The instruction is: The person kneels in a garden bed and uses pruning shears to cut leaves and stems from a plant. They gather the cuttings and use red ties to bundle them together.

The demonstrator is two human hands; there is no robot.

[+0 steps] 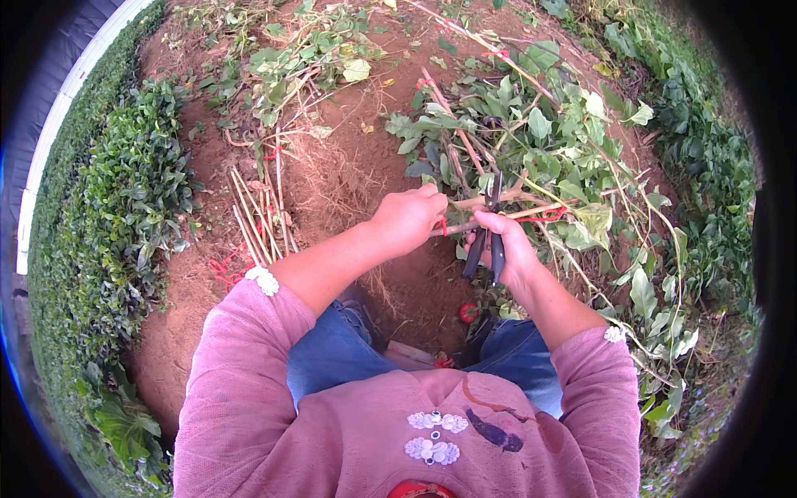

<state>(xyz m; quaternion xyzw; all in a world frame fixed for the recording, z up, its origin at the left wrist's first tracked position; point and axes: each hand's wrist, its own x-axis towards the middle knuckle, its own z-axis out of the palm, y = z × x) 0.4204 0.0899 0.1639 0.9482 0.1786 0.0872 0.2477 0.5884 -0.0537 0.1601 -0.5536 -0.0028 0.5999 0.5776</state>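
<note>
My right hand [514, 249] grips a pair of dark-handled pruning shears [496, 255], their head pointing away from me among the stems. My left hand [411, 218] is closed at the near end of the cut plants, fingers pinched around a plant stem [459, 211]; the fingertips partly hide the hold. Between the hands runs a wooden stake [456, 230], with a red tie [443, 226] beside my left fingers. A red string [548, 215] loops around the stems to the right of the shears. Beyond lies a heap of uprooted leafy plants [540, 124].
Several thin stakes [249, 218] lie left of my left forearm, beside tangled red string [227, 267]. Dry roots [336, 187] spread over the reddish soil. A small round red thing [468, 313] rests near my right knee. A clipped hedge [124, 168] borders the left.
</note>
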